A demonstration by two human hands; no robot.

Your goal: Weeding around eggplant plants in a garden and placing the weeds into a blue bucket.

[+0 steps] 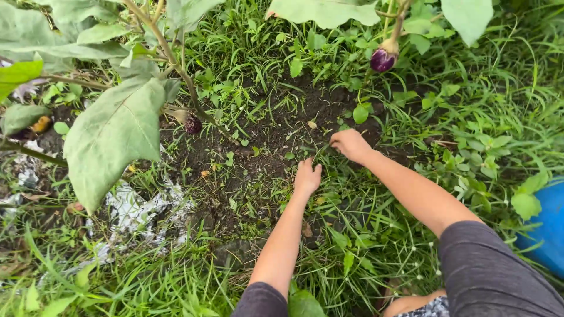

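Note:
Both my arms reach forward over a patch of dark bare soil (pixel 264 135) ringed by grass. My left hand (pixel 307 176) rests palm down on the ground at the soil's near edge, its fingers among thin grass blades. My right hand (pixel 350 144) is a little farther out and to the right, fingers curled closed around a tuft of grass (pixel 322 154) at the soil line. A small purple eggplant (pixel 383 59) hangs from a stem above my right hand. A second small dark eggplant (pixel 192 124) hangs low on the left plant.
Large eggplant leaves (pixel 111 138) overhang the left side on a woody stem (pixel 176 64). Torn silver plastic sheeting (pixel 138 214) lies on the ground at the lower left. A blue container (pixel 549 226) stands at the right edge. Thick grass and weeds (pixel 470 129) cover the right.

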